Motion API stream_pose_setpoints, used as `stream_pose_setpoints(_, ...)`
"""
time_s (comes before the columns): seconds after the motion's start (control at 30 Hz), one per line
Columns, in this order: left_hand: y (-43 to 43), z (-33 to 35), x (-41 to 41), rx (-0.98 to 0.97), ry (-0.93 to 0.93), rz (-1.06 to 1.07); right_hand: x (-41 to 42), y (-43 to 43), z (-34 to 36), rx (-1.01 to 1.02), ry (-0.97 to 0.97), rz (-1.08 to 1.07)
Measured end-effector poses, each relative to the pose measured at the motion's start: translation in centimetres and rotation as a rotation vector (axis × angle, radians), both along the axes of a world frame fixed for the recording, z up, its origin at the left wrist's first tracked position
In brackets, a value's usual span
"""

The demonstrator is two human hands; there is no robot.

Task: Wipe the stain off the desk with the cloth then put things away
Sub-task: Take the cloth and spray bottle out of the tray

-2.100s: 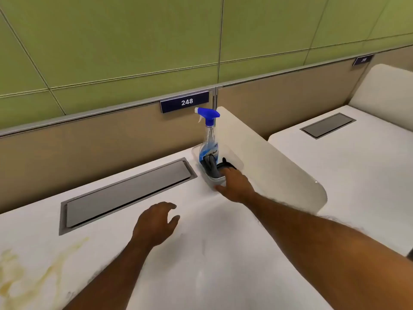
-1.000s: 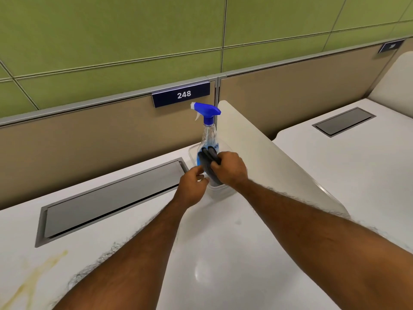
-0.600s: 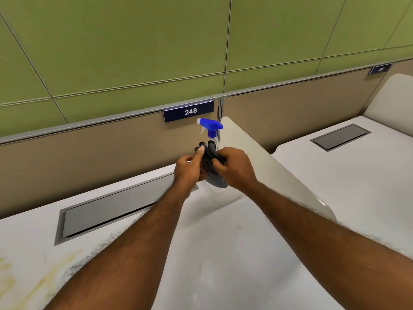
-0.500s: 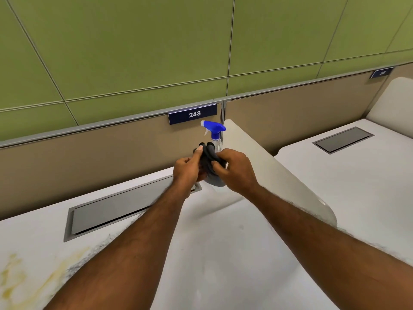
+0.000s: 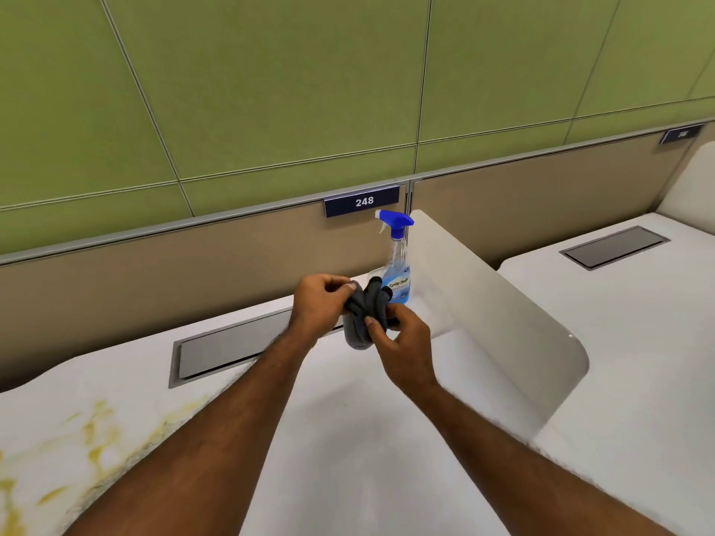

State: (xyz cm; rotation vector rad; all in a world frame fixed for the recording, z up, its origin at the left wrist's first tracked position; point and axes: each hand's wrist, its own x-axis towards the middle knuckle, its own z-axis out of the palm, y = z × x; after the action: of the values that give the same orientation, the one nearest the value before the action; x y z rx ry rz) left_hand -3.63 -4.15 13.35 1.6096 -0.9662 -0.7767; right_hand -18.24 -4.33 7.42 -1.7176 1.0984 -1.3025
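A dark grey folded cloth [image 5: 363, 315] hangs in the air above the white desk [image 5: 348, 439], gripped from both sides. My left hand [image 5: 319, 307] pinches its left edge and my right hand [image 5: 402, 342] holds its lower right part. Behind the cloth stands a clear spray bottle [image 5: 398, 261] with a blue trigger head, at the desk's back right corner. A yellow stain [image 5: 96, 427] spreads over the desk's near left area, apart from both hands.
A grey metal cable hatch [image 5: 232, 350] is set into the desk behind my left arm. A white curved divider [image 5: 495, 315] separates this desk from the neighbouring one on the right. A beige partition with a "248" sign [image 5: 361, 201] closes the back.
My right hand took the cloth out of the tray beside the bottle, my left hand joined it, and both have drawn the cloth a little nearer to me.
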Motion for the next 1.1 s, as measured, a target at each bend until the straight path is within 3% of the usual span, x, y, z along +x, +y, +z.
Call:
stream_pose_setpoints(0.2,1.8,2.1,0.9,-0.031,-0.388,-0.119,1.2,3.4,-0.8,0.177,-0.134,0.020)
stream_pose_setpoints(0.37,2.8,3.5,1.7,-0.167,-0.530,-0.147,-0.4,3.9,-1.4,0.160,-0.138,0.048)
stream_pose_setpoints(0.67,2.4,4.4,1.9,-0.270,-0.428,-0.224,-3.0,-1.0,-2.0,0.041,0.024,-0.079)
stream_pose_setpoints(0.83,1.9,4.7,2.1,-0.306,-0.395,-0.221,-1.9,-5.9,-1.2,0.111,0.025,-0.018)
stream_pose_setpoints(1.1,0.7,3.3,4.1,-0.333,-0.056,-0.182,0.0,-11.5,-0.8,0.345,-0.099,0.212)
